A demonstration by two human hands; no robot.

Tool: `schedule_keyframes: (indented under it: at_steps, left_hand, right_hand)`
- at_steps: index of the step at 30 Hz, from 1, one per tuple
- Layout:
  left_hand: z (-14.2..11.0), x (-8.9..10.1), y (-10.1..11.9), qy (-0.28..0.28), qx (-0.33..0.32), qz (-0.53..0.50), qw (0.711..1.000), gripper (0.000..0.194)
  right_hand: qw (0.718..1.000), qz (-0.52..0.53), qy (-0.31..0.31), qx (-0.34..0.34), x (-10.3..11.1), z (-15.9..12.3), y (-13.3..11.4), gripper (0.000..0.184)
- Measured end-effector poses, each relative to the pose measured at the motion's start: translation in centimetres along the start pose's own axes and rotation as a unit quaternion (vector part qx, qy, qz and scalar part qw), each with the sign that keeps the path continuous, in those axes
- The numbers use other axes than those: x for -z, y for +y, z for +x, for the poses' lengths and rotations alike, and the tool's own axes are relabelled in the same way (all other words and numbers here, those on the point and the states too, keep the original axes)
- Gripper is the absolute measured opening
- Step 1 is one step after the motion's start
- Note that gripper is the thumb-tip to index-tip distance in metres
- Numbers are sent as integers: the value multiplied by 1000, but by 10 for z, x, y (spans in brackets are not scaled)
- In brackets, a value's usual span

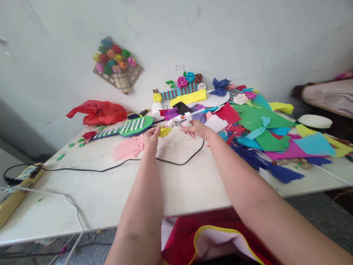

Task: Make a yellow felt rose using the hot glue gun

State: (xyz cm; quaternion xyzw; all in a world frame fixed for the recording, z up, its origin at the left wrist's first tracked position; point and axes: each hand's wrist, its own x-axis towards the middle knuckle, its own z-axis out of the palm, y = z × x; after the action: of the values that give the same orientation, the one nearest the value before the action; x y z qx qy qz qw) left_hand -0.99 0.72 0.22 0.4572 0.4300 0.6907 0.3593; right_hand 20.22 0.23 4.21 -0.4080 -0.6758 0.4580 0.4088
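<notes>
- Left hand (153, 139): over the table's middle, fingers pinched on a yellow crumpled piece (165, 132) at the fingertips; exact grip too small to tell.
- Right hand (196, 130): fingers curled around a white tool (188, 116), its top showing above the hand. Details blurred.
- Yellow piece sits between the hands, nearer the left; hands apart.
- Black cord (182, 164) runs from the power strip (17, 191) at table left, past the left wrist, up to the right hand.
- Pink paper (127, 148) lies flat just beside the left hand, on its outer side.
- Behind it: green guitar-shaped piece (136, 126) with white strips, red rose (89, 135) at its far left end, red plastic bag (97, 113) beyond.
- Past the right hand: black phone (182, 108), yellow strip (188, 98).
- Right side of table (194, 193): overlapping colored paper, green sheet (260, 115) the largest.
</notes>
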Motion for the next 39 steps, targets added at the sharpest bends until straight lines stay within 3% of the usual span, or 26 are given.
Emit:
schedule_keyframes:
  at_steps: [26, 39]
  left_hand:
    - [1, 0, -2, -1, -18, -5, 1000, 39]
    - [1, 0, -1, 8, -8, -20, 1000, 27]
  right_hand:
    - [1000, -10, -11, 14, 5, 8, 9, 41]
    - [999, -30, -23, 36, 6, 5, 8, 44]
